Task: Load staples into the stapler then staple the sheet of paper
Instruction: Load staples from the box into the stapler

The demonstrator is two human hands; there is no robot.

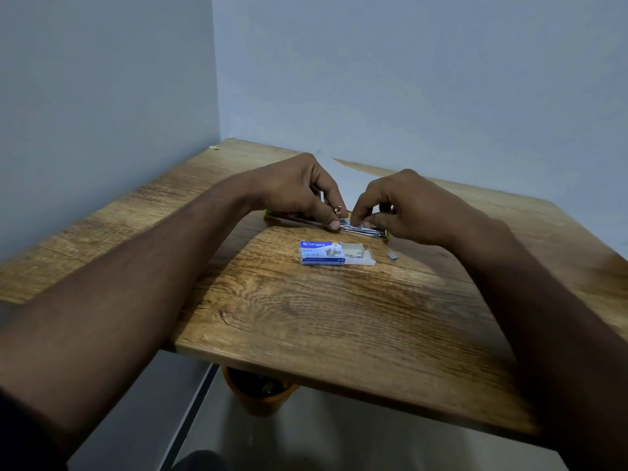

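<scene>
L hand (299, 192) + R hand (404, 205) on opened stapler (356, 228); staple box (334, 253) nearby.

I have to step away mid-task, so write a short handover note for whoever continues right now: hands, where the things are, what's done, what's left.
Left hand: pinching and steadying the stapler, which lies opened flat on the table.
Right hand: fingertips at the metal staple channel, apparently seating staples; what it grips is too small to tell.
Staple box: nearer the person, tray slid out.
Loose staple strip: right of the box.
Sheet of paper: behind the hands.
Done: stapler opened, box opened.
Left: finish loading, close the stapler, staple the paper.
</scene>
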